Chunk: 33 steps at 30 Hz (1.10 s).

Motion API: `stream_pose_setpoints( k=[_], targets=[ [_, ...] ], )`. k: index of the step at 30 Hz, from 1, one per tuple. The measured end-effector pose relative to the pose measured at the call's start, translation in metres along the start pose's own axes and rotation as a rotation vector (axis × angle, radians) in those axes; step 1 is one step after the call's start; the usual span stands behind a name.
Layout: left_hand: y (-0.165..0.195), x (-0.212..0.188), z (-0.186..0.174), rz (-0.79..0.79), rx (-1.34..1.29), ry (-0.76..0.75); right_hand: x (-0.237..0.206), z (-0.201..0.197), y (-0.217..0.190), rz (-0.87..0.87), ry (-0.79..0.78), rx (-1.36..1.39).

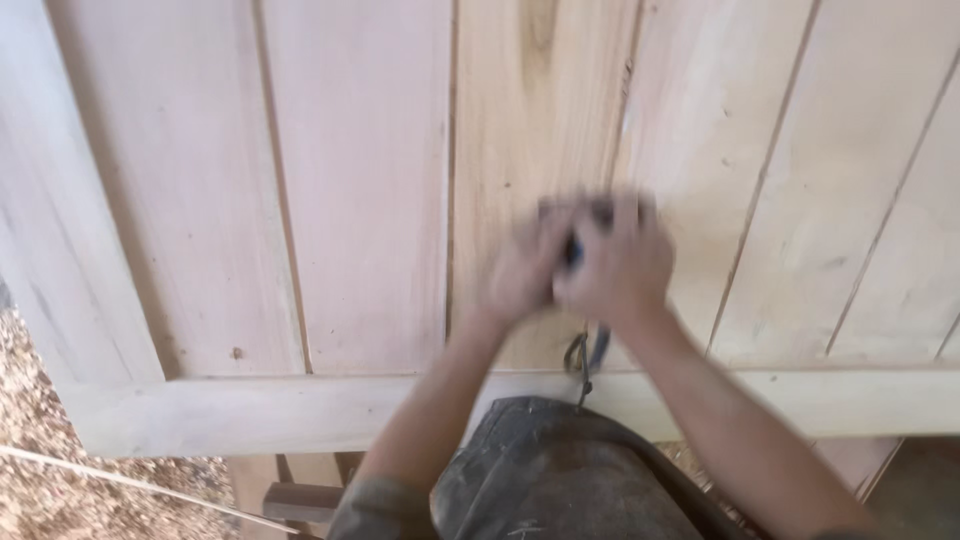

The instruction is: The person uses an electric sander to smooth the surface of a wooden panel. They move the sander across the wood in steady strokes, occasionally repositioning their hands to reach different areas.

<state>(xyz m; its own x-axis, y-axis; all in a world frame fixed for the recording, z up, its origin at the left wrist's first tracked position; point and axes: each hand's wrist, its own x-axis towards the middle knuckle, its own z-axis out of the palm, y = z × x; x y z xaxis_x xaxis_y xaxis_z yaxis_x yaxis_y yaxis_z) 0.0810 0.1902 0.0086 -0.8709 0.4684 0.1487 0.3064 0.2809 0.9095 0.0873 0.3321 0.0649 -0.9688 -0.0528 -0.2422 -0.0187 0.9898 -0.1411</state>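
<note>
Both my hands are pressed together on a small dark tool (574, 248) that rests on a large pale wooden panel (360, 200) made of vertical boards. My left hand (520, 270) grips the tool from the left and my right hand (615, 262) covers it from the right. Motion blur hides the tool's shape; only a dark blue strip shows between the fingers. A dark cord or strap (588, 358) hangs from under my hands toward my body. The panel's wooden frame rail (250, 410) runs across just in front of me.
Wood shavings (40, 470) cover the ground at the lower left. A thin light cord (120, 482) crosses them. A wooden support piece (300, 500) shows under the panel's near edge. My dark trousers (560, 480) fill the bottom middle.
</note>
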Motion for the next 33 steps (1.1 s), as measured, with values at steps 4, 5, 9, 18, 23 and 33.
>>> stream_pose_setpoints(
  k=[4,5,9,18,23,33],
  targets=[
    [-0.057,0.092,-0.011,0.029,0.034,-0.004,0.088,0.002,0.014,-0.01,0.256,0.094],
    [-0.058,0.091,-0.014,0.006,0.003,0.003,0.092,-0.003,0.009,0.021,0.232,0.144],
    [-0.015,0.01,-0.022,0.021,0.075,0.076,0.023,-0.023,-0.044,0.001,0.142,0.048],
    [-0.041,-0.025,-0.032,-0.027,0.033,-0.078,0.004,0.017,-0.048,0.005,0.093,0.07],
    [-0.059,0.051,-0.038,-0.002,-0.023,-0.031,0.064,0.005,-0.033,-0.022,0.279,0.127],
    [0.024,-0.144,-0.031,-0.1,-0.116,-0.057,-0.11,0.013,-0.106,0.04,0.189,0.16]
  ],
)
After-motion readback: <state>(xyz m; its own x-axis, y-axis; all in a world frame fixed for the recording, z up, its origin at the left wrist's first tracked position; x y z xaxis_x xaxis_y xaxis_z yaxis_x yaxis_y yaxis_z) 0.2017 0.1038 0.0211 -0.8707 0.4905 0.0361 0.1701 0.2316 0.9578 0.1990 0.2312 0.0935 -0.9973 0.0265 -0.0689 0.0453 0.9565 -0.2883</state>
